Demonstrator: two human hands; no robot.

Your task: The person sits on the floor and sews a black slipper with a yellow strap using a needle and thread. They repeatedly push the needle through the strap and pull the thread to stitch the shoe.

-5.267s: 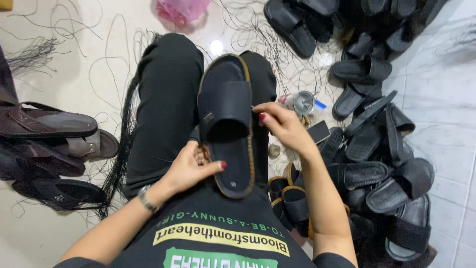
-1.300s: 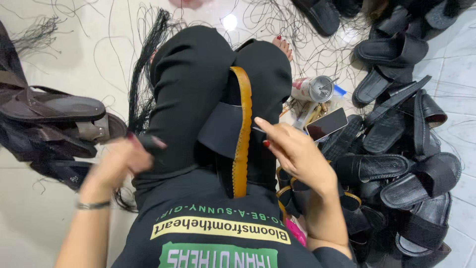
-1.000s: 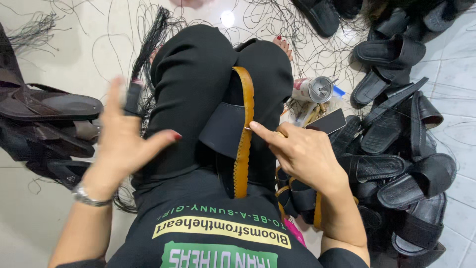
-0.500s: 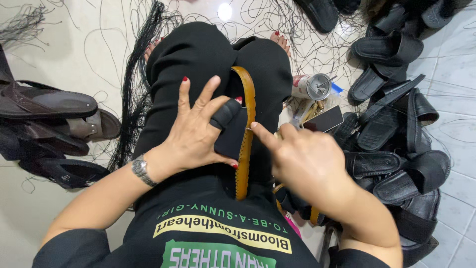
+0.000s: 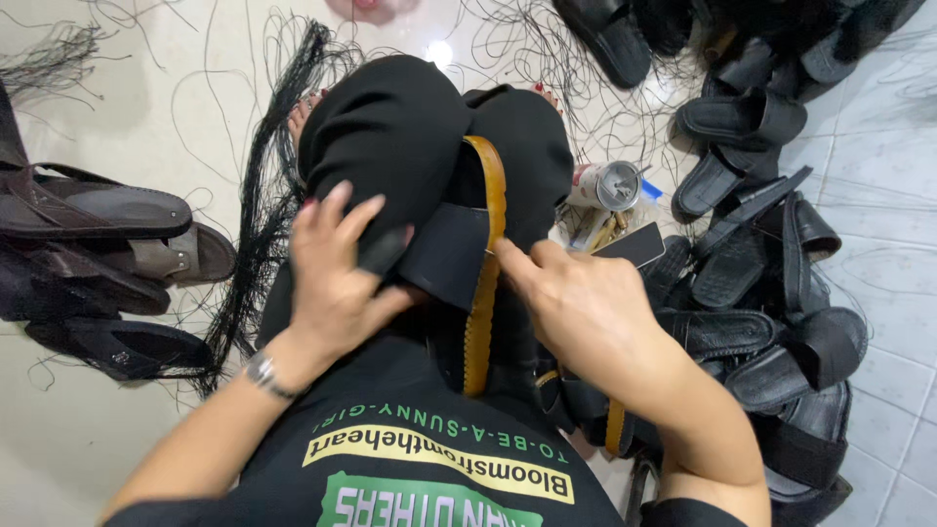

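Observation:
A black sandal point(image 5: 459, 259) with a tan stitched sole edge stands on its side between my black-trousered thighs. My left hand point(image 5: 337, 273) lies on its wide black strap, fingers spread, one finger in a black cover. My right hand point(image 5: 576, 307) pinches the tan edge from the right, index finger pointing at the seam. Whether a needle sits in my fingers cannot be seen.
Black sandals point(image 5: 752, 244) are heaped on the tiled floor at right, brown ones point(image 5: 107, 234) stacked at left. A bundle of black thread point(image 5: 259, 195) trails by my left knee. A small can point(image 5: 605, 185) and a dark phone point(image 5: 634, 244) lie beside my right leg.
The sandal was turned from flat to standing on its edge. My left hand swung out to the left, then came back onto the strap. My right hand stayed at the sole edge.

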